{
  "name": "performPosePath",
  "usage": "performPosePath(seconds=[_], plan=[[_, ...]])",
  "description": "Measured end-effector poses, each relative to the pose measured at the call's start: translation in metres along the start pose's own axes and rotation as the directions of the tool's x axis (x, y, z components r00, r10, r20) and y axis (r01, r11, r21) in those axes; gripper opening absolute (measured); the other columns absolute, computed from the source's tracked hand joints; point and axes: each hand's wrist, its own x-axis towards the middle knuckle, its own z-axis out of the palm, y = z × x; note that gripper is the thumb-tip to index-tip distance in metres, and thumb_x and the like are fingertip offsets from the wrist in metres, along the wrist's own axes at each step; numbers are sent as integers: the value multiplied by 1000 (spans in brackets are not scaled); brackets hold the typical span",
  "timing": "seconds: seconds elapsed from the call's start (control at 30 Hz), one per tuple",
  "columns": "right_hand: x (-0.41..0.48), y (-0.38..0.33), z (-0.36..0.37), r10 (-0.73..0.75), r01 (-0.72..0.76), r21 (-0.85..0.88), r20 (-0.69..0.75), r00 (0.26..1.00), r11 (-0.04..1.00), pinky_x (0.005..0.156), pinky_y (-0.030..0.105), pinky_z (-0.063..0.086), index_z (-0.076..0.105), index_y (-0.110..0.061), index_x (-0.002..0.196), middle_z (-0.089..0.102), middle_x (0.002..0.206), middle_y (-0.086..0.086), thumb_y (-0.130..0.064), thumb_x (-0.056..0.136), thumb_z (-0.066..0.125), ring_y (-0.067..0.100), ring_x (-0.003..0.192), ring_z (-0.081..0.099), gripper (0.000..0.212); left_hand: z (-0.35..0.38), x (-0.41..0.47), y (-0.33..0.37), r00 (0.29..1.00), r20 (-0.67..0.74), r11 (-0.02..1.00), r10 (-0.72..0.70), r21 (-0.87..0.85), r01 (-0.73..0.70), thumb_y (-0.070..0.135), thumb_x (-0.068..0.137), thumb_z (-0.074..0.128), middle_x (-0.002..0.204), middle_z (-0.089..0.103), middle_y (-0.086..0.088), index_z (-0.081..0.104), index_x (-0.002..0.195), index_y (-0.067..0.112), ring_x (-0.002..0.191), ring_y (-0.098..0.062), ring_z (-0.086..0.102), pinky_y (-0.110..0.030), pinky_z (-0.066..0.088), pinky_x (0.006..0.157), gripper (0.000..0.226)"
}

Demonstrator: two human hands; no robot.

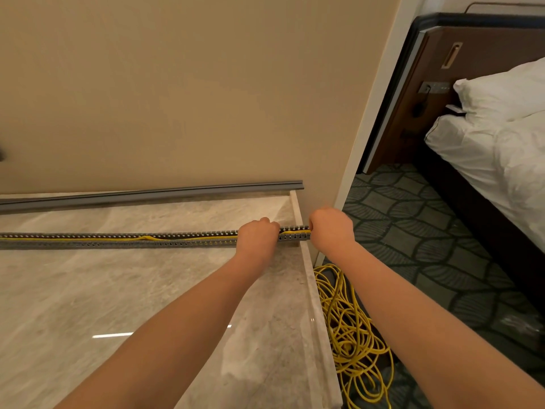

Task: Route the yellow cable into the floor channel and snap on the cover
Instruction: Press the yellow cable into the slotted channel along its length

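Note:
A long grey slotted floor channel (124, 240) lies across the marble floor from the left edge to the floor's right border. The yellow cable (118, 238) runs inside it, with a small hump near the middle. My left hand (257, 236) is closed over the channel near its right end. My right hand (331, 228) is closed at the very end of the channel, where the cable comes out; what its fingers pinch is hidden. The grey cover strip (153, 193) lies apart, along the base of the wall.
A loose tangle of spare yellow cable (351, 329) lies on the patterned carpet (418, 231) beside the marble step edge (315, 305). A beige wall (191, 93) stands behind the channel. A bed with white bedding (501, 137) is at the right.

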Motion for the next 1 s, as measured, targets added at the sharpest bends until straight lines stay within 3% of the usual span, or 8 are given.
performPosePath(seconds=[0.17,0.3,0.4,0.5,0.67,0.77,0.9,1.0], plan=[[-6,-4,2,-33,31,-44,-45,998,999,57,30,40,66,-12,86,46,71,1,-13,88,59,21,69,50,7,1,0,0,1000,-10,1000,4,4,-3,-1,86,58,109,59,-8,58,113,12,94,-28,61,-33,40,64,29],[-9,-4,2,-72,70,-39,-64,995,997,48,25,31,55,-15,69,40,57,-2,-21,88,53,19,58,47,19,3,1,-1,999,-33,1000,4,11,-3,0,87,57,108,59,-9,59,111,11,93,-28,62,-33,41,63,26],[-11,-2,2,-168,164,-52,-98,981,985,53,27,34,65,-16,76,51,63,-1,-23,85,53,22,63,50,17,7,0,-4,999,-41,1000,10,-3,-10,1,86,58,107,58,-9,61,108,11,92,-28,61,-34,40,62,24],[-14,-10,9,-315,315,-25,-149,937,949,61,32,38,72,-16,93,64,83,3,-18,84,54,26,85,57,20,16,1,-15,997,-73,997,11,-76,-16,9,88,58,103,60,-5,66,108,17,88,-26,62,-34,43,62,23],[-8,-37,16,-370,376,22,-143,918,926,72,36,43,70,-17,108,62,100,5,-18,87,53,27,100,55,26,24,-3,-45,992,-110,941,55,-327,-88,21,94,48,108,66,-1,67,117,31,95,-25,63,-35,50,71,32],[0,-53,13,-373,373,-17,-94,923,928,70,35,43,71,-16,102,65,99,6,-18,86,53,29,98,59,23,27,-11,-61,990,-119,951,75,-292,-107,21,94,48,111,65,0,66,117,32,99,-25,63,-35,49,72,32],[15,-72,-3,-315,317,-64,32,948,946,64,29,43,70,-18,92,63,83,4,-34,81,61,27,77,60,22,30,-18,-83,992,-120,961,30,-269,-62,23,92,49,107,66,0,67,114,31,98,-24,62,-38,53,73,30],[26,-87,-8,-307,308,-5,56,950,952,68,29,47,69,-22,90,67,87,1,-45,77,62,25,84,64,27,29,-22,-102,991,-135,965,9,-257,-44,26,91,50,105,65,2,67,112,31,98,-22,61,-37,53,73,27]])
